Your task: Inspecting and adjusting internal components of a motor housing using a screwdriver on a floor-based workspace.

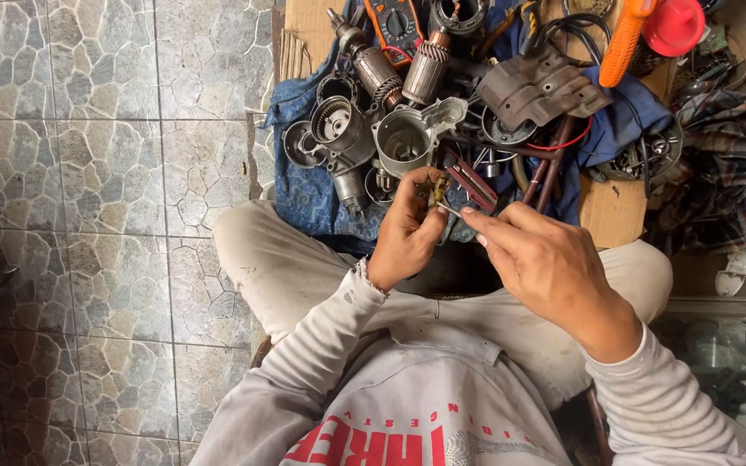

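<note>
Head view: left hand (406, 231) pinches small brass-coloured part (433, 192), raised over lap for close work; right hand (546, 263) pinches thin metal tool (451, 208), tip touching part; motor housings (364, 138) piled on blue cloth (304, 194).

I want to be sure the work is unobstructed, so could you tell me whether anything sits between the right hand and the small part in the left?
Nothing visible does: the right hand points a thin metal tool straight at the small brownish part pinched in the left hand.
</note>
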